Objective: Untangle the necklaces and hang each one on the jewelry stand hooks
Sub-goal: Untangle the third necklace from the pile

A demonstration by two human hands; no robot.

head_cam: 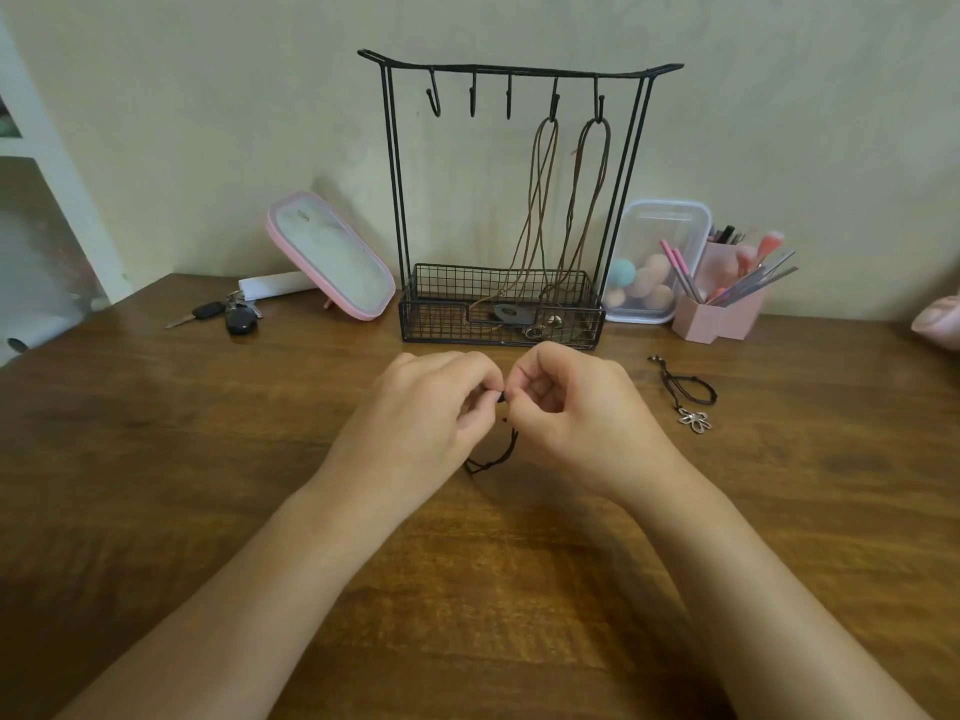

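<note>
Both hands' fingers [485,392] pinching dark cord [491,454]; beyond, wire stand [511,200]; flower-pendant necklace [688,400] right on desk [208,459].

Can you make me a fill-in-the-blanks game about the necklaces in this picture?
1. The jewelry stand has five hooks, and ____ of them hold necklaces.
2. Both hands pinch a thin dark cord above the ____ table.
3. The necklace on the table has a silver pendant shaped like a ____.
4. The car keys lie to the ____ of the stand.

Missing words: two; wooden; flower; left
</note>
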